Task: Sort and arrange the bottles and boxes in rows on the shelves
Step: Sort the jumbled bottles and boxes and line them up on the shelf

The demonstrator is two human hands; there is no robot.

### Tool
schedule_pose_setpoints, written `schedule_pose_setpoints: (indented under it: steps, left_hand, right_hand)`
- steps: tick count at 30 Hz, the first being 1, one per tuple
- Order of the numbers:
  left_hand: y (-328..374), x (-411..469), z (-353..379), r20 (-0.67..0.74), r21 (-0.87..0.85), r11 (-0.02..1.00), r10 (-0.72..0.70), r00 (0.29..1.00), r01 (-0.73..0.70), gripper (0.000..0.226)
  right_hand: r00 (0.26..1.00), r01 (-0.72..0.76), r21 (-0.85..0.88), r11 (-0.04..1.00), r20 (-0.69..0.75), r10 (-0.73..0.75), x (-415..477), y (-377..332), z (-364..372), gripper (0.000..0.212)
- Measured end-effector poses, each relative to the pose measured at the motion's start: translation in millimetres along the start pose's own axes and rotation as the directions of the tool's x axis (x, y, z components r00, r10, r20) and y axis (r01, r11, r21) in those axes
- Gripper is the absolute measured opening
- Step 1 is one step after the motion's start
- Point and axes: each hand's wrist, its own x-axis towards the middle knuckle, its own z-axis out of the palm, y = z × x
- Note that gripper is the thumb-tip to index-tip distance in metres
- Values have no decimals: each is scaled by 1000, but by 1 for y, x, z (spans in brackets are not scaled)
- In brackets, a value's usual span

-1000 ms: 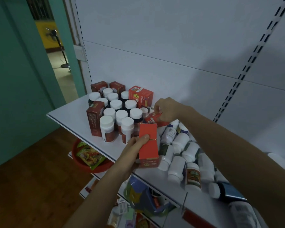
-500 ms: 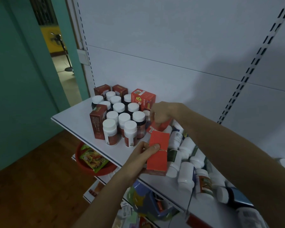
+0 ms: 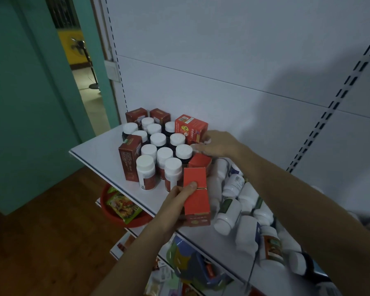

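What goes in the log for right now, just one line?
left grip: holds red box over shelf front | right grip: at upright bottles, hold unclear | loose bottles: lying unsorted

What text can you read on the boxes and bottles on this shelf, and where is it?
No text is legible.
Bright red box at the back: characters and a cartoon print, blurred.
Dark red box at front left: fine print, too small.
Fallen white bottles: labels blurred.
Orange-red box in the left hand: end print blurred.
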Motion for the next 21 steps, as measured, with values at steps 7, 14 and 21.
schedule_pose_setpoints:
  steps: [7, 14, 21]
  left_hand:
    - [6, 4, 4, -58, 45, 999, -23, 998, 26, 70]
    - [13, 6, 23, -116, 129, 992, 21, 993, -6, 53]
    - [20, 8, 23, -120, 152, 988, 3, 993, 15, 53]
  right_hand:
    - [989, -96, -47, 994, -115, 90, 20, -14, 19, 45]
    - [973, -99, -77, 992, -217, 80, 18, -17, 29, 46]
    - [983, -77, -31, 997, -169, 71, 22, -12, 36, 52]
